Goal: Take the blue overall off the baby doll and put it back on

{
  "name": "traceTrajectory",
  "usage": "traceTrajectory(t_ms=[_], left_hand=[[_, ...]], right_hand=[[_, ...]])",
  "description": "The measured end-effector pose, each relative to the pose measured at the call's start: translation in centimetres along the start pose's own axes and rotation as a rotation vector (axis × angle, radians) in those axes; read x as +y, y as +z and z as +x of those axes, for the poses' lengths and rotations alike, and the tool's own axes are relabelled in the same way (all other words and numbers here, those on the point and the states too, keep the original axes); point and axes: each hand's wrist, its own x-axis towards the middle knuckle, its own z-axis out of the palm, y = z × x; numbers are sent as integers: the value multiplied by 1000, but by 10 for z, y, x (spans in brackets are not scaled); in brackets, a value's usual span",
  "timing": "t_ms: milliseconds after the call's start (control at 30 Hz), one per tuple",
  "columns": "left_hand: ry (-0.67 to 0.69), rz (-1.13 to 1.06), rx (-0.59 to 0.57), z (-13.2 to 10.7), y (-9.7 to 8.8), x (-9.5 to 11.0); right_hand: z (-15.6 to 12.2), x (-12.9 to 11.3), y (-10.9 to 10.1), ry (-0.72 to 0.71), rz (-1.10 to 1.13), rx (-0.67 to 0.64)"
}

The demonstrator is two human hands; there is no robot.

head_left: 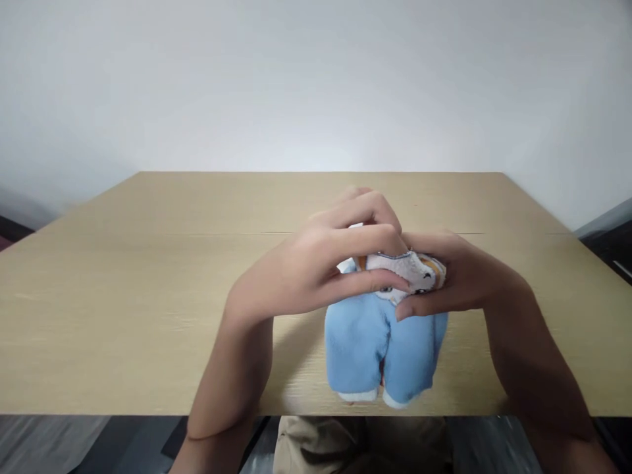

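A small soft plush item [355, 339] hangs over the near part of the table. Its lower part is light blue and splits into two leg-like halves with white ends. At its top is a white fuzzy piece with orange stripes and small dark stitched marks. My left hand [340, 250] pinches this white piece from the left, thumb in front and fingers behind. From the right, my right hand [454, 270] grips the same piece, its thumb below the white edge. The fingers hide much of the item's top.
The wooden table [123, 296] spreads out around my hands, with a seam across it. Behind it stands a white wall [316, 85]. Below the near edge are beige trousers [316, 444] and a grey floor. A dark object [612, 243] stands beyond the right edge.
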Motion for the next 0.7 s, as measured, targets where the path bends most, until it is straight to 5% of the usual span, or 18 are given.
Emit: traceTrajectory(t_ms=[167, 333, 567, 700], left_hand=[[-190, -234, -109, -5, -2, -4], [-192, -485, -343, -4, -3, -30], [-155, -410, -288, -12, -13, -34], [-222, -434, -260, -16, -9, -31]], right_hand=[[-7, -9, 6, 32, -61, 116], [-11, -13, 5, 48, -31, 253], [-12, -13, -20, 236, -245, -213], [-12, -14, -20, 61, -165, -196]])
